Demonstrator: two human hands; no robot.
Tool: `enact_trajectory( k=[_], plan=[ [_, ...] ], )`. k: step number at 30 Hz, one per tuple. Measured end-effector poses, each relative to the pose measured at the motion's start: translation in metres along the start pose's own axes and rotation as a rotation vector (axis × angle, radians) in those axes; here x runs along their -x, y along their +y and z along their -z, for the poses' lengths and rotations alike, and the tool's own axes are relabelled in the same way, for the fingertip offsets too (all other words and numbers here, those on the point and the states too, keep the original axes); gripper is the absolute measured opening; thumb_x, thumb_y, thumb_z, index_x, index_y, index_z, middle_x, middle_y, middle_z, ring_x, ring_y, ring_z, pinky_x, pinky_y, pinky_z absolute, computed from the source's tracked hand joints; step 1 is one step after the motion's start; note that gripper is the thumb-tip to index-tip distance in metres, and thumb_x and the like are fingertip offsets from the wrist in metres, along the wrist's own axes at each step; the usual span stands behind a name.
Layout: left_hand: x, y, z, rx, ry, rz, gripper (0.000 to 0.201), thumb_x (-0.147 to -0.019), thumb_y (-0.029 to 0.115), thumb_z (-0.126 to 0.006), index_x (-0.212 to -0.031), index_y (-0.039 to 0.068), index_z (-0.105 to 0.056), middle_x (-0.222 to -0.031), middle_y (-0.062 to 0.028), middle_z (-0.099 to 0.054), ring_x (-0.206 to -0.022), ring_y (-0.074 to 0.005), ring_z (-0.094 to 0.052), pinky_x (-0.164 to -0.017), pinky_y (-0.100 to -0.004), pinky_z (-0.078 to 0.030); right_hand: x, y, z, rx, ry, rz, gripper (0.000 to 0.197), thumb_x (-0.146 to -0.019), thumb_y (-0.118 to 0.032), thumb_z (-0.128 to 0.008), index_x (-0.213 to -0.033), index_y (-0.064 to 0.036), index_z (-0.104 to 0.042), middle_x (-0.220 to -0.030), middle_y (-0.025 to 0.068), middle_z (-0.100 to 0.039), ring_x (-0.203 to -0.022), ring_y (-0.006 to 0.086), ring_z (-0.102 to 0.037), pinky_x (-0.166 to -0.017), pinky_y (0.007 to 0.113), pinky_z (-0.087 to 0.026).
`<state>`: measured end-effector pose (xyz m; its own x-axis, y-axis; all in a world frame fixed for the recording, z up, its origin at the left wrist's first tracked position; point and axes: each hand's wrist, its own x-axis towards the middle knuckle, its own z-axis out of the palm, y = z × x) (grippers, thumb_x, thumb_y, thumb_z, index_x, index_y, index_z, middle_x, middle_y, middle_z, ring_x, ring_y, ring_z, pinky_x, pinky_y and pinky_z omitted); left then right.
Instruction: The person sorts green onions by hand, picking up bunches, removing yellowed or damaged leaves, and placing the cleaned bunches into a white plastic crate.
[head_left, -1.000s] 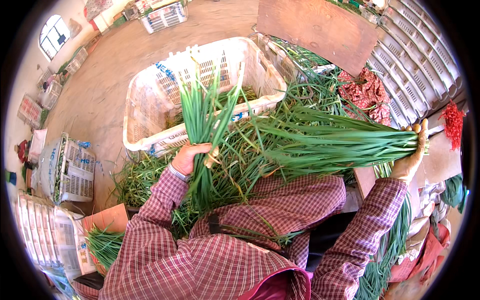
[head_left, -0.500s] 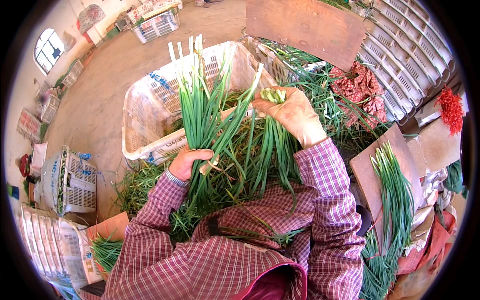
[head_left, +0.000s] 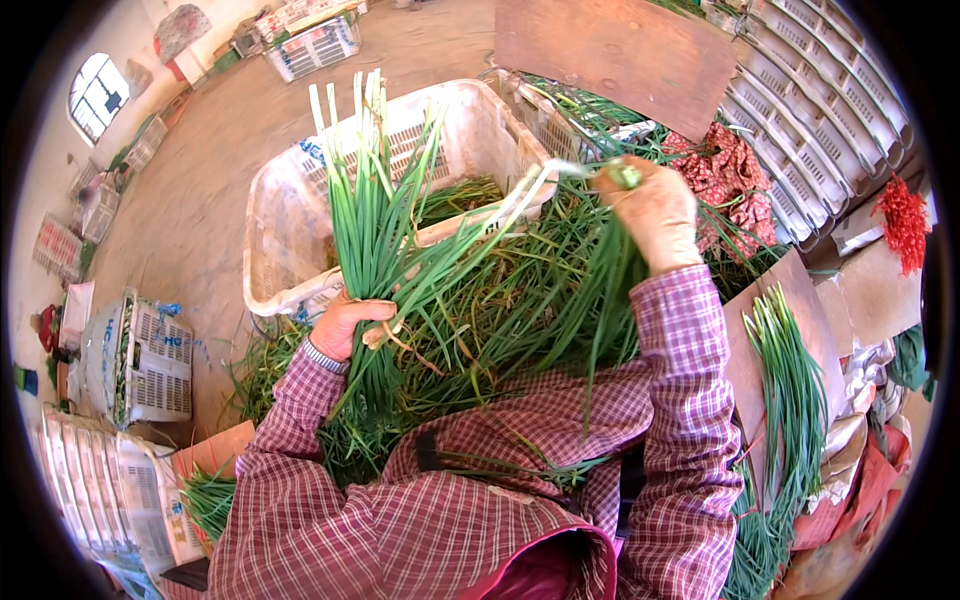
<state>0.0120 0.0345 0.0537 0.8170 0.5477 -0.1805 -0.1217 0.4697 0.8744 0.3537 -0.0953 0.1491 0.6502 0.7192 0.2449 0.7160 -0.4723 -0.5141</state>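
Observation:
My left hand point(head_left: 348, 322) is closed round a loose bunch of garlic chives point(head_left: 365, 215), pale stalk ends up and green leaves hanging below the fist. Some stalks lean out of this bunch to the right. My right hand point(head_left: 655, 212), slightly blurred, grips a smaller bunch of garlic chives point(head_left: 612, 285) just under its pale ends. A blurred white strand point(head_left: 572, 168) stretches between the leaning stalks and the right hand. Under both hands lies a heap of loose green leaves point(head_left: 520, 310), some yellowed.
A white plastic crate point(head_left: 270, 240) stands just beyond the heap. Finished chives point(head_left: 790, 370) lie on a board at my right, near red ties point(head_left: 900, 220). Stacked crates point(head_left: 810, 90), a wooden board point(head_left: 610, 60) and a patterned red cloth point(head_left: 725, 175) are at the far right.
My right hand has moved right with its bunch, away from the left one. My left hand has shifted slightly left and down with its bunch. A white strand now shows between them.

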Motion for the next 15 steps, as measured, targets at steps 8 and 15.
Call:
enact_trajectory(
  k=[8,15],
  plan=[
    [0.005,-0.004,-0.006,-0.126,0.184,-0.076,0.050,-0.071,-0.010,-0.065,-0.117,0.005,-0.053,-0.103,-0.0086,-0.061,-0.079,-0.0149,-0.060,-0.067,-0.0280,-0.051,0.045,-0.037,0.002,-0.261,-0.090,0.474,0.030,-0.076,-0.029,-0.069,-0.106,-0.0246,-0.065,-0.076,0.0070,-0.067,-0.067,0.0207,-0.065,-0.063,0.031,-0.053],
    [0.001,0.001,-0.024,-0.168,0.059,-0.084,0.048,-0.071,-0.009,-0.065,-0.115,0.003,-0.053,-0.098,-0.0107,-0.062,-0.058,-0.0131,-0.058,-0.043,-0.0228,-0.043,0.039,-0.048,-0.019,0.095,-0.051,0.562,0.026,-0.075,-0.036,-0.066,-0.090,-0.0150,-0.067,-0.070,0.0106,-0.064,-0.066,0.0286,-0.064,-0.061,0.036,-0.052]
  ],
)
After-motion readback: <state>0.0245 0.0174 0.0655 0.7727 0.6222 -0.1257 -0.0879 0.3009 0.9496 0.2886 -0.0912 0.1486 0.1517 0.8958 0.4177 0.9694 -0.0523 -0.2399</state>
